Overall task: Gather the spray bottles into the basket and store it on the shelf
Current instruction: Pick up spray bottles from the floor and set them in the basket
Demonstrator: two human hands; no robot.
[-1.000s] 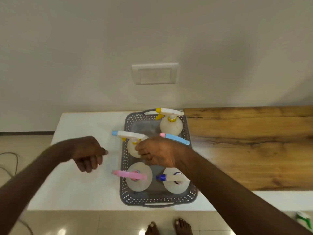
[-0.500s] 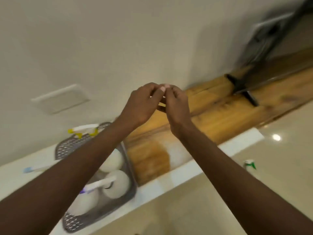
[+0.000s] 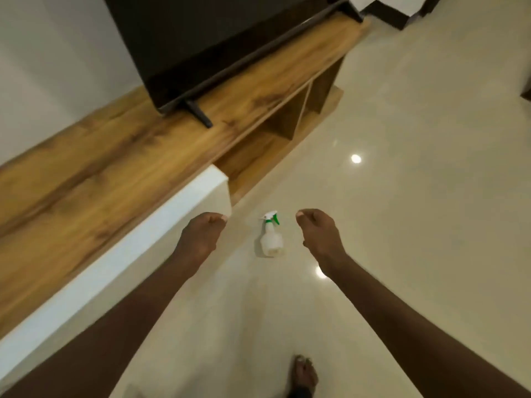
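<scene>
Ahead, spray bottle (image 3: 271, 240) on floor (image 3: 408, 231) between left hand (image 3: 201, 234), right hand (image 3: 319, 233).

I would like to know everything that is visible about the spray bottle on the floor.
The spray bottle is small, with a white, seemingly plastic body, a narrow neck and a white spray head with green trigger and collar. It appears to stand upright on the glossy cream floor, near the white end of the cabinet. Only the floor touches it: the left hand and right hand are apart from it on either side, holding nothing.
</scene>
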